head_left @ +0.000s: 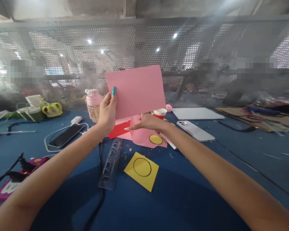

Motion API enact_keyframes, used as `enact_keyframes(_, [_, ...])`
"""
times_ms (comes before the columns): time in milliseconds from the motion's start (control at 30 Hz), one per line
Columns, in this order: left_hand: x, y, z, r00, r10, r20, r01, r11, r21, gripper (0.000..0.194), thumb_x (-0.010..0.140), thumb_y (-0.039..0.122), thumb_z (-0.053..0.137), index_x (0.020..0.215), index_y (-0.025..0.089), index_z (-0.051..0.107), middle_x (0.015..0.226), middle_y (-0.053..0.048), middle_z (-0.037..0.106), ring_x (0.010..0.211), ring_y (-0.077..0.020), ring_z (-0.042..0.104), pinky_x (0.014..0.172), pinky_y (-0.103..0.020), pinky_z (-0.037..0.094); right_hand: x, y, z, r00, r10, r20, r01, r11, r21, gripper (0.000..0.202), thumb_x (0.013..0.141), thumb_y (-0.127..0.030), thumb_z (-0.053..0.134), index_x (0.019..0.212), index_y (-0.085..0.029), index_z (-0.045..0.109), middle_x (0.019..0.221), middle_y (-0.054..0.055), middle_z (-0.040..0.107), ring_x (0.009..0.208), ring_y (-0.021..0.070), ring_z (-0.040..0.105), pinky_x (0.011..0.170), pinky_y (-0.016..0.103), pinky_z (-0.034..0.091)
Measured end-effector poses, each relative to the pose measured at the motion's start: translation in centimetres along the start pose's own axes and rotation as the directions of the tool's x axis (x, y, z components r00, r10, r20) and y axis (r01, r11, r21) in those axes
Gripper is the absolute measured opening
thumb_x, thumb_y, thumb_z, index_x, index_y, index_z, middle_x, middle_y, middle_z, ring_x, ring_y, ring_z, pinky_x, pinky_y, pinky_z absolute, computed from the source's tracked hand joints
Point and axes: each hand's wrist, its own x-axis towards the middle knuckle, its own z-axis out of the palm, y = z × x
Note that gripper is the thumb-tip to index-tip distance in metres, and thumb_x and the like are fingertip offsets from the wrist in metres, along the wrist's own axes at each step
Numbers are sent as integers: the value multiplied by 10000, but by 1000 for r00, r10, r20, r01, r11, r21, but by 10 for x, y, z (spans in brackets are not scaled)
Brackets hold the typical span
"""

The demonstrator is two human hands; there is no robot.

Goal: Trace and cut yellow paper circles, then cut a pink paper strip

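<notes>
My left hand (pixel 107 110) holds up a pink sheet of paper (pixel 137 91) by its left edge, with the thumb across the front. Under the sheet's lower edge, my right hand (pixel 150 122) reaches over a pile of coloured paper, thumb stretched out to the left. The sheet partly hides its other fingers. In the pile are red paper (pixel 119 129), a pink piece (pixel 142 137) and a yellow circle (pixel 155 139). Nearer me lie a yellow paper (pixel 141 171) with a drawn circle and a clear stencil ruler (pixel 110 163).
A pink-topped bottle (pixel 93 104) and a red-and-white cup (pixel 160 113) stand behind. Left are a black phone (pixel 69 135) with a cable and a purple power strip (pixel 8 189). Right are a white phone (pixel 196 131) and a white flat object (pixel 198 113). A perforated screen (pixel 144 48) rises behind.
</notes>
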Motion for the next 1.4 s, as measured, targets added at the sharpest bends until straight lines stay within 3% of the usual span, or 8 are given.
enact_keyframes(200, [-3,-2,1,988,-147,-55,146,989,-35,238,842,427,502,948,218,547,777,-15,622,783,-152,610,633,-239,490,-1,0,-20,950,-154,271,-32,818,574,227,707,-295,647,894,-165,649,939,55,675,1041,192,584,935,367,458])
enact_keyframes(333, [-2,-1,-2,944,-319,-78,323,946,37,177,873,345,443,846,211,554,669,-2,587,596,-105,574,534,-210,454,7,4,-32,988,15,154,-132,602,788,219,852,-237,484,1033,-172,587,878,50,667,887,168,637,844,364,509])
enact_keyframes(533, [2,8,-5,857,-476,-196,502,857,114,266,808,188,433,565,163,536,430,53,372,331,-45,322,353,-174,282,12,23,-63,966,250,-59,-108,604,789,237,930,-261,363,1051,-185,552,752,11,645,670,106,634,700,260,534])
enact_keyframes(867, [-10,30,10,877,-474,75,475,880,1,353,823,104,339,498,162,462,322,69,255,284,-44,215,314,-160,186,12,44,-41,860,504,74,-495,861,-116,230,701,-347,686,703,-137,591,553,52,606,610,186,621,592,306,517])
enact_keyframes(1033, [-9,34,11,836,-521,173,538,841,-67,377,841,109,334,482,160,440,368,63,253,308,-38,238,316,-145,191,5,10,-27,966,41,-254,-204,726,-657,503,583,-295,773,982,-51,590,1055,231,589,1117,376,488,943,495,360])
enact_keyframes(1100, [-10,36,11,830,-517,210,545,832,-106,399,866,140,328,487,155,448,388,56,275,323,-36,253,324,-136,221,-1,-3,-14,992,-122,-43,80,840,-537,778,468,-288,830,1145,-70,517,1203,212,518,1198,373,403,992,479,324])
enact_keyframes(1200, [-13,38,12,836,-498,230,534,835,-134,388,877,178,349,511,151,472,426,48,328,353,-35,296,352,-128,278,-6,-13,12,884,-419,209,413,908,71,747,609,-385,741,1261,-186,436,1305,105,473,1206,258,423,989,378,373])
enact_keyframes(1400, [-9,38,11,874,-465,142,484,858,-174,372,867,193,383,503,157,453,490,40,380,414,-48,369,411,-156,333,-1,-2,33,773,-473,422,60,717,695,349,823,-464,519,810,-135,632,877,80,670,911,168,616,943,364,425])
